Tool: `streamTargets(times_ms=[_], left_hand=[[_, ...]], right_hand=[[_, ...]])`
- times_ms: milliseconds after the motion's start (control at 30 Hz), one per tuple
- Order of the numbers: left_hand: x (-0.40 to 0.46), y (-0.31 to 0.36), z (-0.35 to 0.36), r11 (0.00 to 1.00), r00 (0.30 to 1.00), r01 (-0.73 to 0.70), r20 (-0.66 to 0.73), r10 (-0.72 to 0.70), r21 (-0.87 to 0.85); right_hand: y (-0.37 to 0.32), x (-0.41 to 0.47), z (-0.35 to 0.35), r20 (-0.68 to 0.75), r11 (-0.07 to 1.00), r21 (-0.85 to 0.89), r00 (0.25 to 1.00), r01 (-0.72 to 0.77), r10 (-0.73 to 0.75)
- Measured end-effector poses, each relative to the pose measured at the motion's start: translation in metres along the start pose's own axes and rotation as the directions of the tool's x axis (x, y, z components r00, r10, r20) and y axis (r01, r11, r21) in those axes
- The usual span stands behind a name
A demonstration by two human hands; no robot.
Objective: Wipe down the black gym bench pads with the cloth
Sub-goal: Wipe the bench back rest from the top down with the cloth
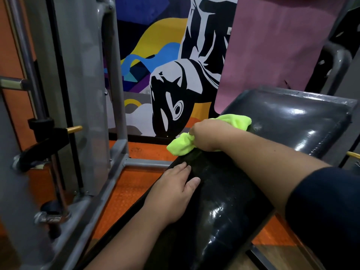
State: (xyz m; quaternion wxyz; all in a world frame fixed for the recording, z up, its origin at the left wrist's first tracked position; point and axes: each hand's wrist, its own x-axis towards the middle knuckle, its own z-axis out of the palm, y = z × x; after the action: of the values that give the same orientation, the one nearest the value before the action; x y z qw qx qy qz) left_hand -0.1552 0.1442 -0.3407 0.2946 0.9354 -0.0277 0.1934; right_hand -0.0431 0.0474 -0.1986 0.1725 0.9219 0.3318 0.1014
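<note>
Now my right hand (207, 136) gripped the cloth (181, 146) on the pad (224, 201). My left hand (173, 191) lay flat there, fingers straight.

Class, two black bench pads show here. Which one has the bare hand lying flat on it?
The near pad, running toward the camera. The left hand lies flat on its left edge. The far pad, tilted up, has only the green cloth at its edge.

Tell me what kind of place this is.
Most likely a gym. Glossy black padded bench pads are mounted beside a grey steel machine frame with chrome guide rods, on orange rubber flooring.
</note>
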Motion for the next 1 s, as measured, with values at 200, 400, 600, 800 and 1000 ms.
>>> streamTargets(times_ms=[200, 400, 600, 800, 1000], left_hand=[[0.003, 0.000, -0.004, 1.000, 0.999, -0.008, 0.038, 0.009, -0.014], [-0.004, 0.000, -0.007, 0.998, 1.000, -0.005, -0.008, 0.005, -0.062], [-0.017, -0.010, -0.010, 0.998, 0.986, 0.018, -0.165, -0.028, -0.062], [-0.029, -0.019, -0.016, 0.998, 0.981, 0.039, -0.188, -0.047, -0.044], [-0.033, -0.020, -0.012, 0.996, 0.978, 0.088, -0.187, -0.091, -0.021]], right_hand=[[0.003, -0.013, 0.011, 0.020, 0.998, -0.035, 0.998, 0.059, -0.059], [-0.005, -0.024, 0.018, -0.031, 0.992, -0.097, 0.996, 0.086, -0.089], [0.005, -0.031, 0.012, -0.070, 0.997, -0.066, 0.997, 0.037, -0.041], [0.014, -0.043, 0.011, -0.013, 1.000, -0.003, 0.999, 0.029, -0.029], [0.008, -0.055, 0.026, -0.028, 0.995, -0.007, 0.995, 0.098, -0.098]])
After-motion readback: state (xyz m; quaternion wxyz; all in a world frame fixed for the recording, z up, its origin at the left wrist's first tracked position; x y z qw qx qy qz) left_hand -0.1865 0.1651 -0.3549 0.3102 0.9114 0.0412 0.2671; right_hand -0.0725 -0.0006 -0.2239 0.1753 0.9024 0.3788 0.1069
